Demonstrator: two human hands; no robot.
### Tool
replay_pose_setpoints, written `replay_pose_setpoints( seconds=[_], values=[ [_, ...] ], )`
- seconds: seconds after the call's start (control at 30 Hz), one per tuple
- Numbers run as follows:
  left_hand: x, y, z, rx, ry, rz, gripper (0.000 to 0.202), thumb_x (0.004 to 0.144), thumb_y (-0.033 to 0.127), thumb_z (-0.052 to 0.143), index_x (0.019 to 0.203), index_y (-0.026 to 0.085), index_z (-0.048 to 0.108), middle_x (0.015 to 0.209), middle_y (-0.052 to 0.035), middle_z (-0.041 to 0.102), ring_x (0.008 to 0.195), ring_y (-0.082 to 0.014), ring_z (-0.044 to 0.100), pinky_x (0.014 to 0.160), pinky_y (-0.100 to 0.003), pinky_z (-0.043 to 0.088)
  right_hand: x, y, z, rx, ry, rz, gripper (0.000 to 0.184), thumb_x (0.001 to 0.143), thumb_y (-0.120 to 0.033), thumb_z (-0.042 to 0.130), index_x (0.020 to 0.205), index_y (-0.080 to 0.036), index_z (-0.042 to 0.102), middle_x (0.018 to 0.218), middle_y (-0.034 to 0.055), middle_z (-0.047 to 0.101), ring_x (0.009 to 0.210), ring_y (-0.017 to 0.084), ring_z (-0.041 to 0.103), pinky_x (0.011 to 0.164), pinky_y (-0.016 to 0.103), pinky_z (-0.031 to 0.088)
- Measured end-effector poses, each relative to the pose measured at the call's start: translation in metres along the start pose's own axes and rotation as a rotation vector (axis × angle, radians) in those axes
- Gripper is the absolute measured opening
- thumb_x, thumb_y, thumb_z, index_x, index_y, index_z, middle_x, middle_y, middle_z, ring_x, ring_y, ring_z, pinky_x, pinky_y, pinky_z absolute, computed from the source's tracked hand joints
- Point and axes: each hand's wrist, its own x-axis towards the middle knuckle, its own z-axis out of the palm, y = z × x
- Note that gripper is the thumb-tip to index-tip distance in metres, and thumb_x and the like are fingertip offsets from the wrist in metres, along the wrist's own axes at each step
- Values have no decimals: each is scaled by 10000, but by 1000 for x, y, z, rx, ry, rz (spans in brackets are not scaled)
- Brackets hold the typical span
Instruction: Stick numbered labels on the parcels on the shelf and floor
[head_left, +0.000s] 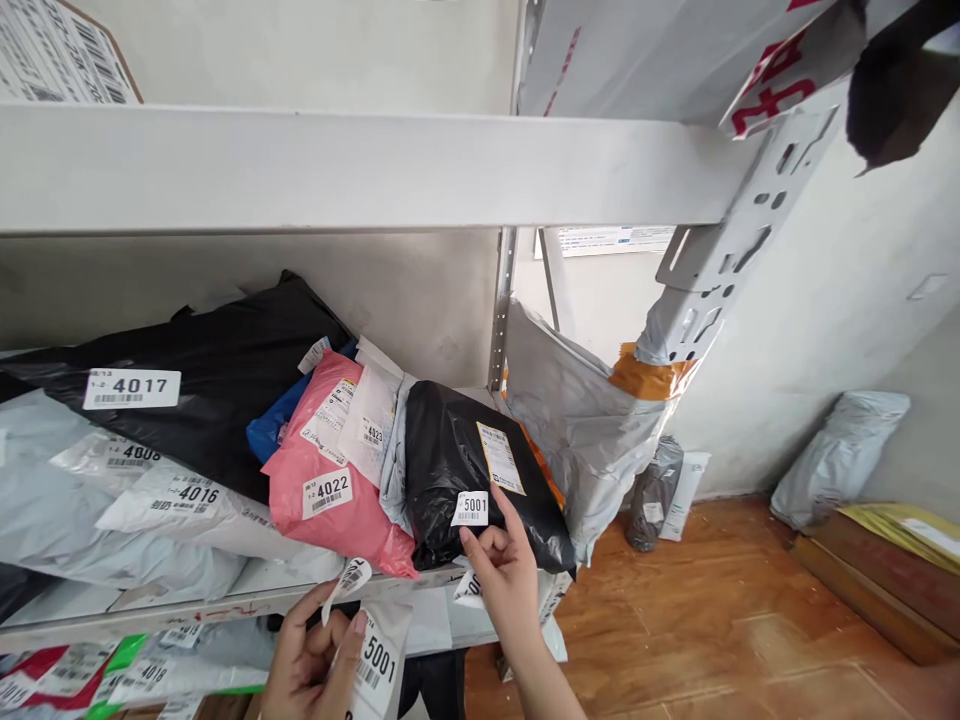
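Observation:
My left hand is closed around a strip of white printed labels, whose front label reads 5001. A curled end of the strip rises above the fingers. My right hand is at a black plastic parcel on the shelf. Its thumb and index finger are spread beside a small white 5001 label lying on the parcel's front, while the other fingers are curled. A yellow-edged shipping label is on the same parcel. Left of it lies a pink parcel marked 4022.
The metal shelf's front edge runs below the parcels, and a thick white beam crosses above. A large black parcel marked 4017 lies at left. Grey wrapping hangs at the right post. More parcels stand on the wooden floor.

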Motion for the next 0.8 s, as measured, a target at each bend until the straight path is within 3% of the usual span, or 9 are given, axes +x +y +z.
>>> replay_pose_setpoints(
  seconds=[0.07, 0.23, 0.4, 0.5, 0.6, 0.7, 0.8],
  values=[
    [-1, 2, 1, 15, 13, -5, 677, 566, 628, 815, 1042, 218, 562, 541, 72, 523, 486, -48, 398, 484, -105, 359, -5, -1, 0, -50, -7, -56, 740, 808, -474, 667, 1415, -160, 385, 542, -108, 405, 492, 86, 344, 510, 219, 300],
    [6, -3, -8, 38, -29, -3, 650, 587, 601, 815, 1043, 221, 551, 531, 72, 518, 478, -63, 409, 479, -127, 381, -5, 2, -1, -111, -76, 34, 812, 807, -568, 621, 1437, -109, 394, 516, -112, 340, 491, 93, 287, 503, 232, 265],
    [24, -17, -21, 79, -164, -30, 642, 620, 547, 810, 1084, 212, 519, 487, 91, 471, 446, -74, 405, 443, -139, 359, -9, -7, -8, -94, -140, 43, 737, 880, -616, 484, 1455, -165, 389, 573, -66, 455, 513, 106, 353, 506, 238, 292],
    [27, -17, -23, 110, -216, -41, 604, 650, 541, 789, 1076, 201, 529, 492, 103, 422, 446, -63, 376, 438, -135, 317, -18, -15, -12, -88, -92, -4, 634, 926, -571, 425, 1428, -184, 417, 614, -43, 522, 555, 118, 433, 557, 251, 372],
    [26, -14, -22, 112, -264, -71, 593, 672, 550, 770, 1080, 199, 522, 501, 102, 419, 455, -68, 376, 444, -143, 310, -28, -20, -15, -146, -89, -142, 531, 924, -407, 530, 1412, -240, 402, 715, -35, 550, 623, 114, 493, 604, 251, 423],
    [25, -13, -22, 109, -298, -72, 579, 703, 545, 750, 1099, 204, 503, 513, 104, 410, 464, -69, 367, 450, -146, 306, -36, -24, -15, -273, -102, -259, 661, 821, -286, 695, 1405, -267, 386, 827, -15, 582, 692, 119, 540, 643, 261, 459],
    [24, -15, -24, 117, -339, -78, 564, 737, 527, 728, 1141, 215, 486, 537, 102, 409, 479, -74, 364, 460, -151, 323, -42, -24, -13, -330, -113, -287, 749, 755, -275, 766, 1404, -278, 391, 909, 12, 595, 784, 148, 578, 691, 289, 491]
  ],
)
